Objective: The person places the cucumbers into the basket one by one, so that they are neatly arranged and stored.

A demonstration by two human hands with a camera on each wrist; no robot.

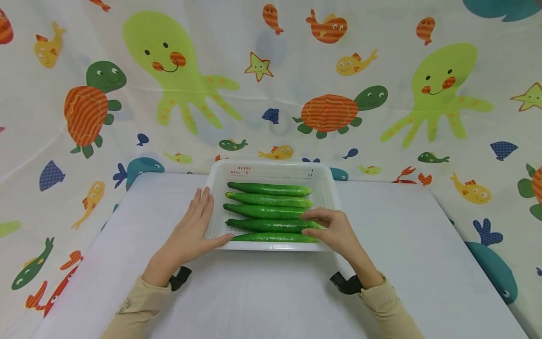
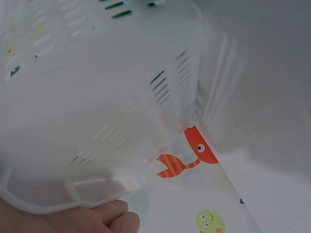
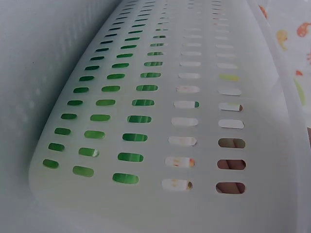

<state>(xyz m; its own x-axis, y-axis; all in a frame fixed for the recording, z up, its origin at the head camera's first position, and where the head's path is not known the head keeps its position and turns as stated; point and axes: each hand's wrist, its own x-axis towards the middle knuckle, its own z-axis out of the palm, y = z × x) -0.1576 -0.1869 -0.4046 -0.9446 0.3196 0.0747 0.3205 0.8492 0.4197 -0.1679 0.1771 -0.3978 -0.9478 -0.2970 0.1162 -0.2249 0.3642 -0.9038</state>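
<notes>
Several green cucumbers (image 1: 268, 212) lie side by side in a white plastic basket (image 1: 271, 246). My left hand (image 1: 188, 235) rests along the basket's left rim with its fingers straight and its thumb at the front left corner. In the left wrist view, part of that hand (image 2: 92, 221) shows beside the basket's handle loop (image 2: 48, 208). Over the right ends of the nearer cucumbers is my right hand (image 1: 334, 230), fingers bent loosely with a gap to the thumb. The right wrist view shows green cucumbers (image 3: 135, 137) through the slotted basket wall (image 3: 160, 208), which hides most of that hand.
The basket stands near the back of a white-covered table (image 1: 262, 292). Behind and at the sides hangs a cloth (image 1: 237, 94) printed with sea animals. Black straps (image 1: 346, 283) are around both wrists.
</notes>
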